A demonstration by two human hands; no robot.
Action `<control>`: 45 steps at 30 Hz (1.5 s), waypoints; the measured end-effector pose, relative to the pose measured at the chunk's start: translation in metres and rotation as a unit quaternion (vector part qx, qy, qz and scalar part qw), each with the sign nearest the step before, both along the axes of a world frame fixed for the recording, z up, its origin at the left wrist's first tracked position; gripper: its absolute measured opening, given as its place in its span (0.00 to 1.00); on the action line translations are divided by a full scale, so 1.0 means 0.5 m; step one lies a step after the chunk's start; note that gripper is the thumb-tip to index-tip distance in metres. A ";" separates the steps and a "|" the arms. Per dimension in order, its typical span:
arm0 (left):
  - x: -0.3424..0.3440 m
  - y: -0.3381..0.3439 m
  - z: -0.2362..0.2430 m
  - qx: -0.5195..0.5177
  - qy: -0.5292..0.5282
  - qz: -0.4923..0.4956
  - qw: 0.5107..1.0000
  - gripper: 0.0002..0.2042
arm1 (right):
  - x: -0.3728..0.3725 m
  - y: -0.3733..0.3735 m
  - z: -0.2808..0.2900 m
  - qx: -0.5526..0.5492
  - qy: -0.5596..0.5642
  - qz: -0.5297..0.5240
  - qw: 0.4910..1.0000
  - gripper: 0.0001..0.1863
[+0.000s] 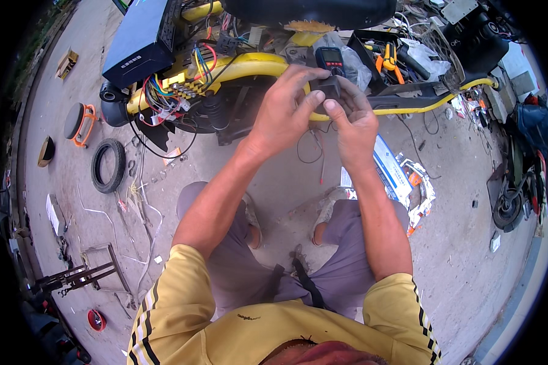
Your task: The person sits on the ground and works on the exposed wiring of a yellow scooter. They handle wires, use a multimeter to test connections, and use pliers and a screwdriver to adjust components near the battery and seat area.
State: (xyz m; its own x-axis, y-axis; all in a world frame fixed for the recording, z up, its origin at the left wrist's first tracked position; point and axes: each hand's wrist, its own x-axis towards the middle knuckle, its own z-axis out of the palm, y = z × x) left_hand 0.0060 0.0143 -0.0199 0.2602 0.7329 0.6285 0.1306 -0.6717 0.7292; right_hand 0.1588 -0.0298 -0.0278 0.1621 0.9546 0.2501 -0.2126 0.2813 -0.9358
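My left hand (286, 103) and my right hand (353, 121) both grip a small black block (327, 86), thumbs on its near side and fingers curled round it. They are raised over the yellow scooter frame (249, 62). Just beyond the block stands a dark blue handheld meter (332, 56) with a small screen. Left of my hands are bundled coloured wires with yellow connectors (178, 85), beside a silver-and-black metal box (139, 44).
A black tray (368, 81) holds tools, including orange-handled pliers (393, 64). On the ground are a tyre (97, 165), an orange-framed stool (86, 121), a metal stand (106, 267), blue-and-white packaging (388, 165), loose cables and, at the right, a dark wheeled machine (508, 198).
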 end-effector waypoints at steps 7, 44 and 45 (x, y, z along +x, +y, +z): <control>-0.006 -0.008 0.011 -0.263 -0.069 -0.059 0.961 0.19 | -0.004 -0.005 -0.005 -0.011 -0.119 -0.058 0.991 0.29; 0.000 -0.002 -0.008 -0.307 0.034 -0.037 0.950 0.19 | 0.041 0.022 -0.020 -0.044 -0.288 -0.071 0.954 0.21; 0.002 -0.005 0.001 -0.315 0.044 -0.036 0.947 0.19 | 0.050 0.030 -0.020 -0.047 -0.289 -0.079 0.953 0.22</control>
State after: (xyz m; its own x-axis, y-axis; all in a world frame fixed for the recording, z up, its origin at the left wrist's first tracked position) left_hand 0.0069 0.0117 -0.0195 0.3556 0.9335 0.0465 0.1791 -0.1169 0.9769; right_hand 0.1840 -0.0149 -0.0377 0.1659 0.9526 0.2549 0.3844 0.1756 -0.9063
